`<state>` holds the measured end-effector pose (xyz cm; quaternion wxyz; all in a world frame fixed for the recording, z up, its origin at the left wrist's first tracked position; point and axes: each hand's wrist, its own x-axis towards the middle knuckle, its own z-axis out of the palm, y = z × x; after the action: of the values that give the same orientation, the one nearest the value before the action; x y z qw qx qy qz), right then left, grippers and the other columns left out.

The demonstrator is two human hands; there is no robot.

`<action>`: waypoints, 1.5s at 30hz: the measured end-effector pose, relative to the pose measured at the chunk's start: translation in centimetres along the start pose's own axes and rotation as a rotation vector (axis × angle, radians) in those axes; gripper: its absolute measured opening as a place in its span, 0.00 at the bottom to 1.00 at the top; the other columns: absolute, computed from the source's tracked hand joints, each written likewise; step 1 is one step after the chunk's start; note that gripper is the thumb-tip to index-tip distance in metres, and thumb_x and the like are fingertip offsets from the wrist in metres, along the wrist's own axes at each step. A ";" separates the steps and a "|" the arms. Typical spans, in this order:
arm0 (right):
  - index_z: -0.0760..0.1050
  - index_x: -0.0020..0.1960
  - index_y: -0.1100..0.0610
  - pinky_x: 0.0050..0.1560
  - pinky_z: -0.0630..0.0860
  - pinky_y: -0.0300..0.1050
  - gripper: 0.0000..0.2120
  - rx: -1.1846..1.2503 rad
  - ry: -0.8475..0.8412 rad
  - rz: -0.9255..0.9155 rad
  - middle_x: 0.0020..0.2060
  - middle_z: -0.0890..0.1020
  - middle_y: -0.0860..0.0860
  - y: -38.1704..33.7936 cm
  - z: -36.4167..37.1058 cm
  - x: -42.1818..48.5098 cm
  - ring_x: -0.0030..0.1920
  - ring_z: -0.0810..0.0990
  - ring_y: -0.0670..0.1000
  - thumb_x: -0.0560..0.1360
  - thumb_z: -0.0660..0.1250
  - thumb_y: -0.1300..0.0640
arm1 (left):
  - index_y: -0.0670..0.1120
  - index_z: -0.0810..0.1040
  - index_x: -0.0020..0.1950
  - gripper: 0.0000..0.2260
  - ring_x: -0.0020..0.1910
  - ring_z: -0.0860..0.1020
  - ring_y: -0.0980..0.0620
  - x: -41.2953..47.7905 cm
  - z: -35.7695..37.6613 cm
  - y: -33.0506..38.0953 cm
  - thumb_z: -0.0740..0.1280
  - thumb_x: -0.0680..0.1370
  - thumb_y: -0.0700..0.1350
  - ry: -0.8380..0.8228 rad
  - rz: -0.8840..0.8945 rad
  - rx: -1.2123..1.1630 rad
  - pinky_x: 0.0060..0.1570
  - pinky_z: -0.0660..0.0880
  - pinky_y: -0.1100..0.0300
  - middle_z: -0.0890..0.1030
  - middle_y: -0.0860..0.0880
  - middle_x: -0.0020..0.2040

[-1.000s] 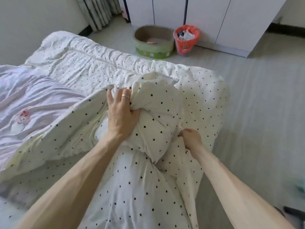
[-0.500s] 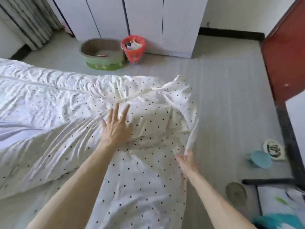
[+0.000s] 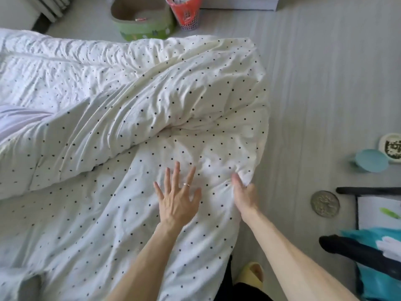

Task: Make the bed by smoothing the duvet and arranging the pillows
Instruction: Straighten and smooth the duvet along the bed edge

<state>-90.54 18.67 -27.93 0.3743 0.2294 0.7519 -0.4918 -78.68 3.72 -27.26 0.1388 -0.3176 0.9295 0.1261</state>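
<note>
Duvet: the white, black-dotted duvet (image 3: 173, 101) lies across a crinkled quilted layer (image 3: 54, 68). A thick roll is doubled back across its middle, and the near part is flat but creased.
Left hand: the left hand (image 3: 176, 200) lies palm down on the near part, fingers spread.
Right hand: the right hand (image 3: 244, 192) pinches the duvet's side hem where it hangs toward the floor (image 3: 314, 105).
Step in hand: likely tensioning and flattening this corner.
Doing it well: anchor with the flat palm, draw the hem outward and down, then sweep creases toward the edge.
Next need: the roll wants unfolding away from the person.
Risk: pulling too hard could drag the duvet off-centre.
Pillows: none plainly visible; a lilac cloth (image 3: 19, 120) at the left could be one, I cannot tell.
</note>
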 end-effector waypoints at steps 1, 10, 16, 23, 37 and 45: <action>0.74 0.50 0.70 0.45 0.71 0.50 0.27 -0.110 0.139 -0.103 0.41 0.80 0.59 -0.8 -0.9 0.0 0.53 0.81 0.62 0.80 0.65 0.43 | 0.69 0.42 0.78 0.29 0.80 0.36 0.47 -0.8 0.3 -0.1 0.54 0.81 0.64 -0.019 -0.020 -0.020 0.74 0.41 0.31 0.36 0.55 0.81; 0.60 0.77 0.60 0.70 0.68 0.60 0.33 -0.604 0.271 -0.508 0.73 0.68 0.62 6.7 -2.2 0.9 0.73 0.67 0.64 0.80 0.63 0.43 | 0.69 0.39 0.78 0.27 0.80 0.34 0.48 -5.8 3.4 -2.5 0.50 0.83 0.61 -0.008 -0.145 -0.050 0.74 0.37 0.31 0.33 0.58 0.80; 0.38 0.82 0.44 0.72 0.44 0.79 0.49 -1.333 -0.435 -1.108 0.81 0.34 0.53 15.1 2.3 -3.2 0.80 0.33 0.58 0.73 0.61 0.27 | 0.71 0.40 0.77 0.27 0.81 0.38 0.49 -9.8 6.0 -6.5 0.52 0.84 0.56 0.025 -0.319 -0.124 0.69 0.45 0.23 0.37 0.59 0.81; 0.41 0.83 0.52 0.77 0.47 0.70 0.42 -1.270 -0.196 -0.462 0.80 0.34 0.60 14.2 -1.9 0.2 0.80 0.36 0.66 0.79 0.59 0.38 | 0.68 0.42 0.79 0.30 0.80 0.35 0.44 -12.1 8.1 -7.1 0.56 0.83 0.55 -0.002 -0.279 -0.061 0.67 0.48 0.20 0.36 0.58 0.81; 0.49 0.82 0.52 0.79 0.51 0.60 0.36 -1.276 -0.198 -0.584 0.82 0.46 0.55 -8.4 -1.7 2.6 0.81 0.43 0.58 0.80 0.57 0.39 | 0.56 0.58 0.79 0.33 0.75 0.63 0.41 4.8 -4.5 -2.2 0.68 0.77 0.52 0.238 -0.187 -0.195 0.71 0.62 0.38 0.55 0.44 0.81; 0.56 0.80 0.54 0.80 0.52 0.54 0.32 -1.138 -0.102 -0.938 0.81 0.53 0.55 -28.2 2.3 6.4 0.80 0.51 0.57 0.82 0.57 0.42 | 0.56 0.53 0.81 0.35 0.81 0.47 0.47 20.3 -15.7 -3.9 0.62 0.75 0.47 0.293 -0.283 -0.141 0.78 0.44 0.39 0.48 0.50 0.82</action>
<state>-113.80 4.81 -17.52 0.2203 -0.3690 0.8914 -0.1442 -94.47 -15.62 -20.10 -0.0042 -0.4690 0.8746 0.1226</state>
